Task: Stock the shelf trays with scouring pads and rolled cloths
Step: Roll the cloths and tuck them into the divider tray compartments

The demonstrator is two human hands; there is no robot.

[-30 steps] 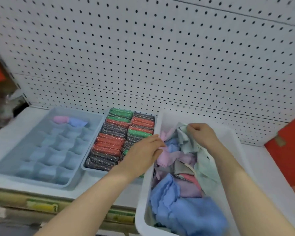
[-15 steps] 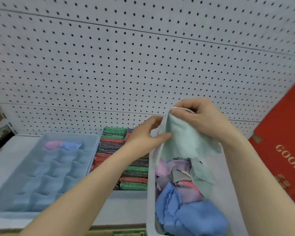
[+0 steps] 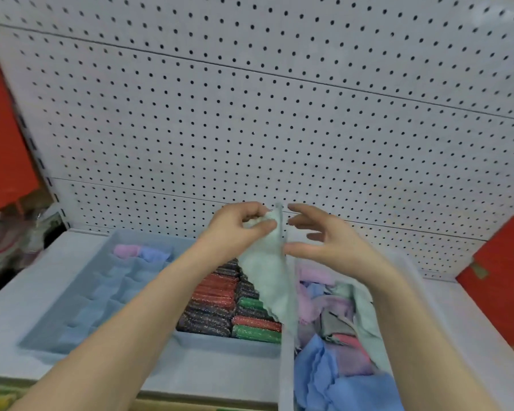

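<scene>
My left hand point(image 3: 238, 229) pinches the top of a pale green cloth point(image 3: 269, 277), which hangs down over the trays. Just right of the cloth my right hand point(image 3: 321, 235) is spread with straight fingers and holds nothing. Below stands a white bin point(image 3: 286, 366) of loose blue, pink and grey cloths. The middle tray point(image 3: 220, 342) is packed with red, green and dark scouring pads point(image 3: 220, 298). At the left, a blue divided tray point(image 3: 80, 295) holds a pink rolled cloth point(image 3: 126, 250) and a blue rolled cloth point(image 3: 155, 254) in its back cells.
A white pegboard point(image 3: 264, 114) backs the shelf. A red box point(image 3: 502, 280) stands at the right, with red goods and clutter at the far left. The shelf's front edge carries price strips point(image 3: 0, 400).
The green cloth was lifted out of the bin. My right hand has let go of its top edge and opened; my left hand now holds the cloth alone.
</scene>
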